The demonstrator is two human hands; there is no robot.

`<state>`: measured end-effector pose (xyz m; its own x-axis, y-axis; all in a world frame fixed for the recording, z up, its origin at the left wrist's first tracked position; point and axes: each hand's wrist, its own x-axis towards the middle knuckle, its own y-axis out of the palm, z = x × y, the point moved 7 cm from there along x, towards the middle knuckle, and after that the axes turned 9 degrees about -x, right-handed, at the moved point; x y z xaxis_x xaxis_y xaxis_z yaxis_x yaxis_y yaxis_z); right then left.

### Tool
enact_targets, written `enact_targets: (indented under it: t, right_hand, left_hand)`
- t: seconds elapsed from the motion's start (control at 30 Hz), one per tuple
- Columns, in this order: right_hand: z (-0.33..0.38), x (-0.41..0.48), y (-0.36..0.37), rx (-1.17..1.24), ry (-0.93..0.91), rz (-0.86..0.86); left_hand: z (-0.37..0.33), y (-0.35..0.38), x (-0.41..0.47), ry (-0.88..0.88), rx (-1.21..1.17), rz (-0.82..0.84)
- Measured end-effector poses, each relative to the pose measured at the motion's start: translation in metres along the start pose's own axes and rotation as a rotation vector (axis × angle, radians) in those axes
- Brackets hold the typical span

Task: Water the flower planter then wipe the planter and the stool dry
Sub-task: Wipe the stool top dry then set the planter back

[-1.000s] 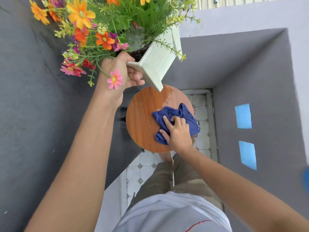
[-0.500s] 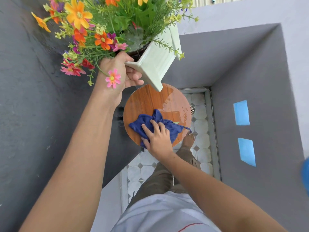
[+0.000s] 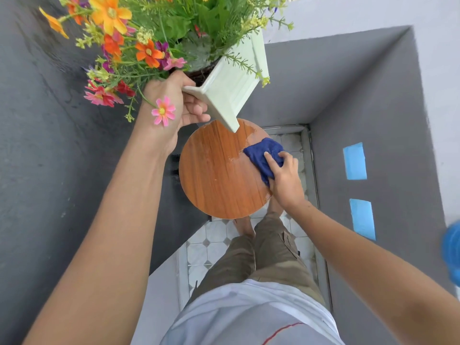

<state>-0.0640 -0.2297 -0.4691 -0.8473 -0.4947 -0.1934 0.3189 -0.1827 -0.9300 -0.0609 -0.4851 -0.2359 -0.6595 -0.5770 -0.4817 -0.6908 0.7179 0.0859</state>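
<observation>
My left hand grips the rim of a pale green square planter and holds it lifted and tilted above the stool. Orange, pink and red flowers spill out of it to the left. Below stands a round wooden stool; a wet patch shows near its far right edge. My right hand presses a crumpled dark blue cloth onto the right edge of the stool top.
Dark grey walls close in on the left and right. Two blue tape patches are stuck on the right wall. White tiled floor lies below, with my legs and a bare foot next to the stool. Something blurred and blue shows at the right edge.
My right hand has slid the cloth from the near left part of the stool top to its right edge. The planter stays held up in my left hand.
</observation>
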Motion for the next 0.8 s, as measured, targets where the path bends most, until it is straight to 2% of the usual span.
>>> enact_targets:
  t: [0.2,0.27,0.33,0.4,0.5,0.7,0.77,0.8]
  right_hand:
    - [0.027,-0.049,0.01,0.036,-0.138,0.078]
    - [0.046,-0.074,0.013,0.065,-0.25,0.101]
    - [0.071,-0.098,0.02,0.052,-0.429,0.2]
    - [0.084,-0.109,0.027,0.05,-0.501,0.312]
    - [0.071,-0.09,0.018,0.11,-0.349,0.28]
    - [0.018,0.021,-0.017,0.049,0.079,0.001]
    - [0.026,0.041,-0.017,0.007,0.108,-0.016]
    - [0.038,0.042,-0.013,-0.045,0.055,0.007]
  left_hand:
    - [0.001,0.0,0.0,0.001,-0.012,-0.005]
    - [0.001,0.0,0.001,0.0,-0.011,-0.004]
    - [0.001,0.002,0.001,-0.002,-0.011,0.001]
    - [0.0,0.003,0.001,-0.001,-0.012,0.003]
    - [-0.003,0.003,0.001,0.007,-0.006,0.001]
    - [-0.006,-0.002,0.003,0.008,-0.01,-0.012]
    - [-0.007,-0.002,0.003,0.009,-0.015,-0.019]
    - [-0.007,-0.002,0.003,0.009,-0.014,-0.023]
